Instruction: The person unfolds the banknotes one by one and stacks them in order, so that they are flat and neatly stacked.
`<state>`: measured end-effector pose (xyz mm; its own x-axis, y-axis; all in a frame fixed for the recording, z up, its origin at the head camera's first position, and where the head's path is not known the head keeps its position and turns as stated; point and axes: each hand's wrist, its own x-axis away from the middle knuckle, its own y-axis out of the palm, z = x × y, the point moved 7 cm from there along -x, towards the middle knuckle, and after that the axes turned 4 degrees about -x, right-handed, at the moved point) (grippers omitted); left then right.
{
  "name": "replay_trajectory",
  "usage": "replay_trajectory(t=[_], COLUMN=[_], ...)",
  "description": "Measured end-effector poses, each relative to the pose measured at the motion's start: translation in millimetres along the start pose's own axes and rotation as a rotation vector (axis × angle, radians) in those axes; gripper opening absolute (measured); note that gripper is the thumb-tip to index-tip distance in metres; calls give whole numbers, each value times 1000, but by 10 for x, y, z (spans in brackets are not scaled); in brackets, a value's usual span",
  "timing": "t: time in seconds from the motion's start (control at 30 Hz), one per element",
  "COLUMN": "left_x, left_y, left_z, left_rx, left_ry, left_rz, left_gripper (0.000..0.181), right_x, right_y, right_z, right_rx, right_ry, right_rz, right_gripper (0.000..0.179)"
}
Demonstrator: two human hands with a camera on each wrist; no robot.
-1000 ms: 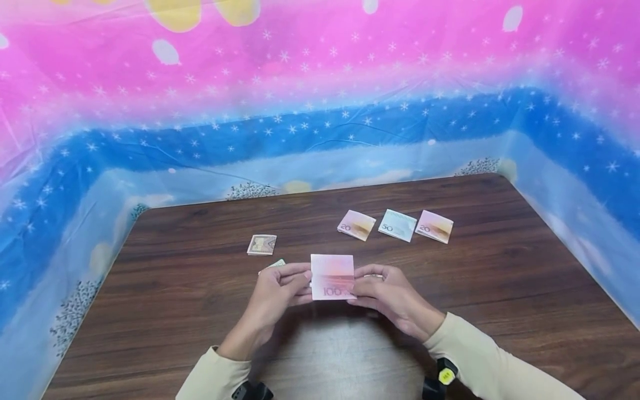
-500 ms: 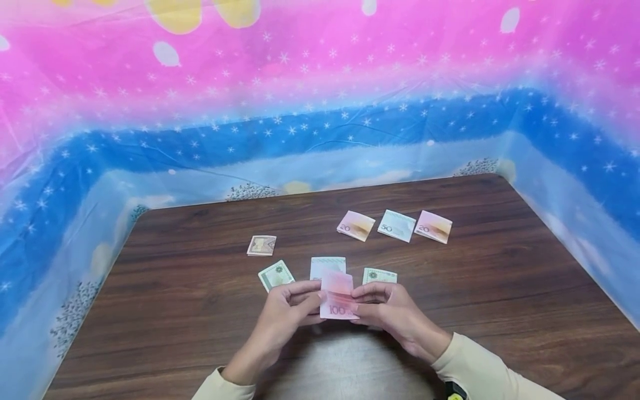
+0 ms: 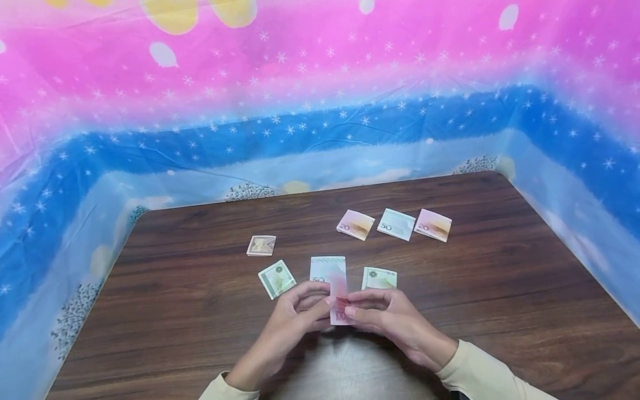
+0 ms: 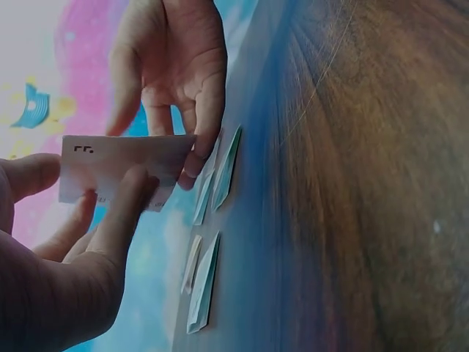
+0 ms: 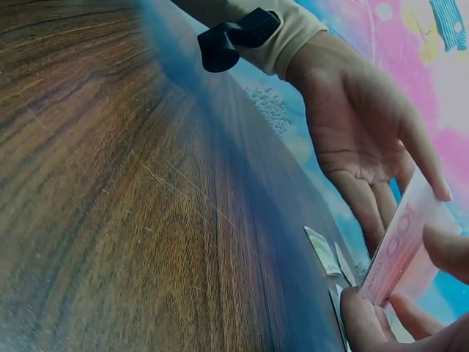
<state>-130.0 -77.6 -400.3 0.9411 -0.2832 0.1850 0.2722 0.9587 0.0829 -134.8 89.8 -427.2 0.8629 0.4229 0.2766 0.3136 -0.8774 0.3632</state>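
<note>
Fingers (image 3: pixel 371 296) of left hand (image 3: pixel 295 316) and right hand (image 3: pixel 406 322) in facing pinch on pink banknote (image 3: pixel 338 304)

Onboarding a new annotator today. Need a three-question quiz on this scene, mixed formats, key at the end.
1. Multiple choice: which number is printed on the pink banknote held between the left hand and the right hand?
a) 20
b) 100
c) 50

2. True or false: in the far row of three, the note marked 50 lies between two notes marked 20.

3. Count: in the head view, how many folded notes lie on the table, leaving out the held one?

Key: 1: b. 2: true. 3: seven.
</note>
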Motion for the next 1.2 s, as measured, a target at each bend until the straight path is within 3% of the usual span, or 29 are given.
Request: replay_trajectory(t=[0.37,0.63,1.2], left_x=[17,30,50], left_y=[78,87,85], left_z=[-44,-65,-91], left_rx=[47,15,-8], left_ry=[-9,19,35], left_rz=[-29,-26,-38], left_gripper=[46,46,40], right_x=[49,57,151], right_y=[129,148,129], right_z=[-14,7,-90], right_rx=[91,146,68], right_ry=[-13,-27,-26], right_rz=[-74,-46,-121], right_gripper=[56,61,62])
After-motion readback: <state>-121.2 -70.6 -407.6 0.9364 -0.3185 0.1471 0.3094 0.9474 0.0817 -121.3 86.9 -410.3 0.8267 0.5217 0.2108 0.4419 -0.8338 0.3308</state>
